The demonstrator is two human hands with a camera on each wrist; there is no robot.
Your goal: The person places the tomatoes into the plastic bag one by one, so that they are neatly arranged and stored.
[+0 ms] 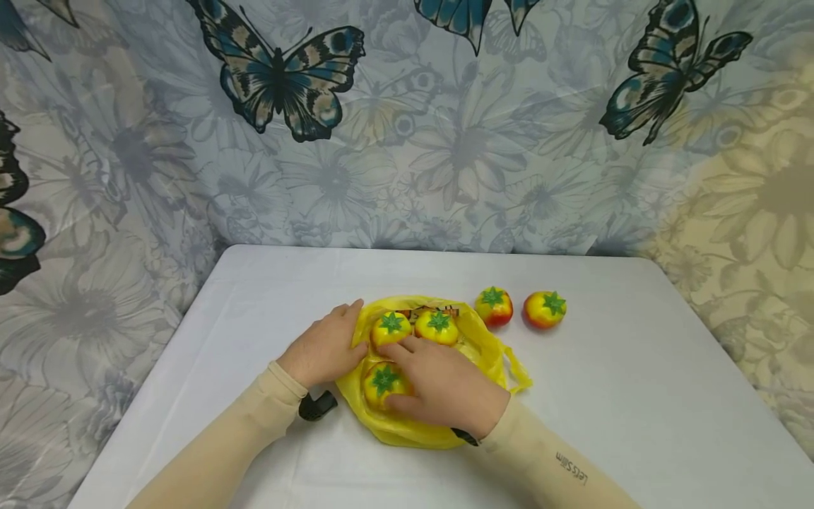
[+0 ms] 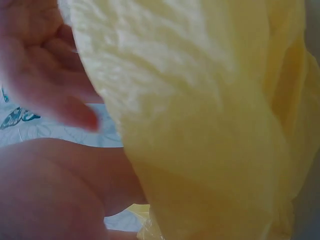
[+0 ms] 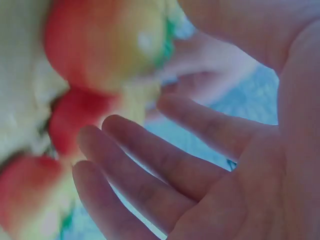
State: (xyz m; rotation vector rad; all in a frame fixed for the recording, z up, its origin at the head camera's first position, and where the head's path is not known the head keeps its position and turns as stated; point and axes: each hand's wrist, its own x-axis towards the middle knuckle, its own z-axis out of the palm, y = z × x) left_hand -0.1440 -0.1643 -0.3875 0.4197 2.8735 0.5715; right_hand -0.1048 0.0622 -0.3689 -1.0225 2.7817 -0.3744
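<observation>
A yellow plastic bag (image 1: 420, 435) lies mouth up, with three red-and-yellow fruits inside: one at the back left (image 1: 388, 329), one at the back right (image 1: 439, 329) and one in front (image 1: 384, 385). Each has a green star-shaped leaf cap, like a persimmon or tomato. My left hand (image 1: 326, 346) holds the bag's left rim, thumb over the edge; the bag (image 2: 200, 130) hides part of that hand in the left wrist view. My right hand (image 1: 439, 382) reaches over the bag, fingertips among the fruits. In the right wrist view its fingers (image 3: 160, 155) are loosely spread, the palm empty.
Two similar fruits, one nearer the bag (image 1: 493, 307) and one farther right (image 1: 544, 309), rest on the white table (image 1: 636, 396). A bag handle (image 1: 518, 371) flops out on the right. Behind the table hangs butterfly-patterned cloth (image 1: 470, 155).
</observation>
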